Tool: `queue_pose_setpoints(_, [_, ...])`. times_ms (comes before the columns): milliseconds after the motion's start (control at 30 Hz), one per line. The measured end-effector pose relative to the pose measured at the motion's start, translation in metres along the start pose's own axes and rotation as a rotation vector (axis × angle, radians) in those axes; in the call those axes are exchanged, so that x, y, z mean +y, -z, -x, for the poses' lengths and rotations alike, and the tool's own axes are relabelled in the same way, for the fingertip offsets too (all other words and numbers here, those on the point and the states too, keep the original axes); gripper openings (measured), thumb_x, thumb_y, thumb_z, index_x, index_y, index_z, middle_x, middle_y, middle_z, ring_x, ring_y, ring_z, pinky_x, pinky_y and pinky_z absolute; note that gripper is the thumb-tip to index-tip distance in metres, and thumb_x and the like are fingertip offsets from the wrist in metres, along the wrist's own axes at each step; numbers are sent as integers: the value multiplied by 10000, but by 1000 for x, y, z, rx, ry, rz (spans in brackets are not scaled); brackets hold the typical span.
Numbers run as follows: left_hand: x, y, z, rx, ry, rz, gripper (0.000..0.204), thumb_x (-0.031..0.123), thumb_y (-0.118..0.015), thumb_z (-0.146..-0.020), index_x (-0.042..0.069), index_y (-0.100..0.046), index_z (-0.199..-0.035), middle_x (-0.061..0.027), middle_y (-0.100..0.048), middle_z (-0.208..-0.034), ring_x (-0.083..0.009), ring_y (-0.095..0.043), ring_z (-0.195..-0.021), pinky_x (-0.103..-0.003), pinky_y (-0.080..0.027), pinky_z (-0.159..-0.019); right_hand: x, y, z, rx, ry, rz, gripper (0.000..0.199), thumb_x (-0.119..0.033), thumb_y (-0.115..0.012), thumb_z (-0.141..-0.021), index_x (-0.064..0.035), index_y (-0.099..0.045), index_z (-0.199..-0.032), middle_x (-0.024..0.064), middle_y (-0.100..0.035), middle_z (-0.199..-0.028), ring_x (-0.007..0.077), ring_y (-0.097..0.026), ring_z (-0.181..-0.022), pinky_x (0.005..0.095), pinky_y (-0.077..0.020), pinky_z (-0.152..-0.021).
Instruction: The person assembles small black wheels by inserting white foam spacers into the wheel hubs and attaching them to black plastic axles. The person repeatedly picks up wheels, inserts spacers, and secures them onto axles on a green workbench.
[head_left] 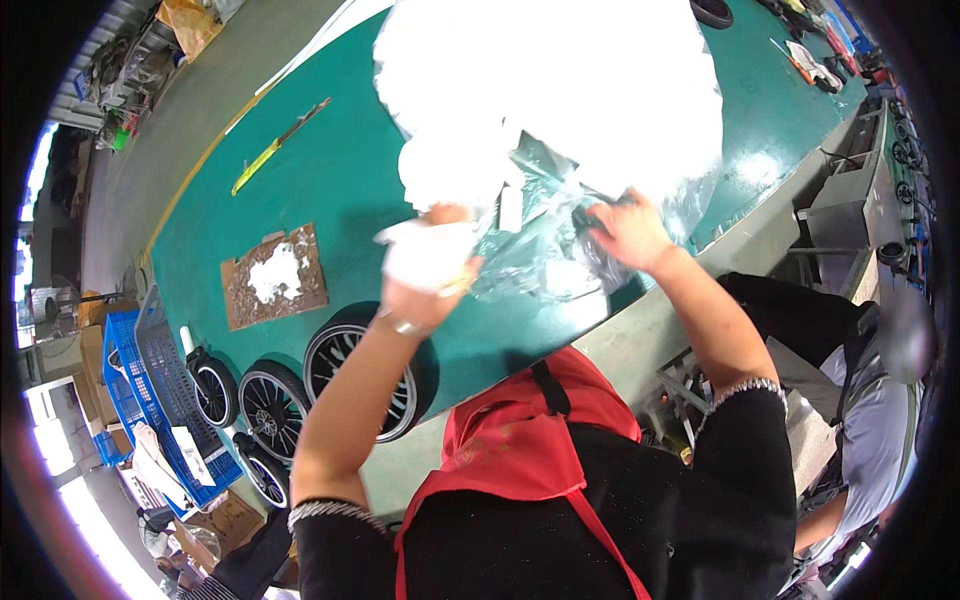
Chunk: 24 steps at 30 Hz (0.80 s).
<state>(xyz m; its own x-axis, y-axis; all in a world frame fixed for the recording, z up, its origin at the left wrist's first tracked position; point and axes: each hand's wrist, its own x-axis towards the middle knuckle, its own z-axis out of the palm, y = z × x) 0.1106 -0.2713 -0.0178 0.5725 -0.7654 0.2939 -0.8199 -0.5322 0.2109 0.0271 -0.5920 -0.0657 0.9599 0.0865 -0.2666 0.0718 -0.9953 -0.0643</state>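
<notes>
A large, overexposed white bundle in a clear plastic bag (pixel 590 250) covers the far middle of the green table. My right hand (pixel 635 235) grips the bag's crumpled near edge at its right side, fingers curled into the film. At the left of that edge, my left hand (pixel 425 300) is closed around a soft white piece (pixel 430 255), cloth or foam; which of the two I cannot tell. A small white strip (pixel 511 208) lies by the plastic between my hands. What fills the bag is too bright to make out.
Black spoked wheels (pixel 272 410) stand along the table's near left edge. A brown cardboard piece with white smears (pixel 305 275) and a yellow-handled tool (pixel 258 165) lie on the green table (pixel 350 190). Blue crates (pixel 150 400) stand at left. Another person (pixel 870 430) is at the right.
</notes>
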Motion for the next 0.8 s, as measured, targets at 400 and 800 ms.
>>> queue_pose_setpoints(400, [28, -115, -59, 26, 181, -15, 321, 129, -685, -709, 100, -628, -1023, -95, -649, -979, -317, -608, -917, -409, -488, -817, 80, 62, -43, 721, -339, -769, 209, -186, -581, -931, -58, -596, -1096, 141, -646, -818, 213, -638, -722, 334, -498, -651])
queue_pose_setpoints(800, [99, 51, 50, 528, 1181, 1954, 492, 164, -460, -893, -19, -442, -1349, -160, -622, -1140, -210, -630, -867, -295, -513, -779, 23, -1, -56, 332, 23, -488, 463, -98, -688, -784, -88, -522, -1216, 159, -634, -1087, 362, -617, -1012, 414, -492, -869])
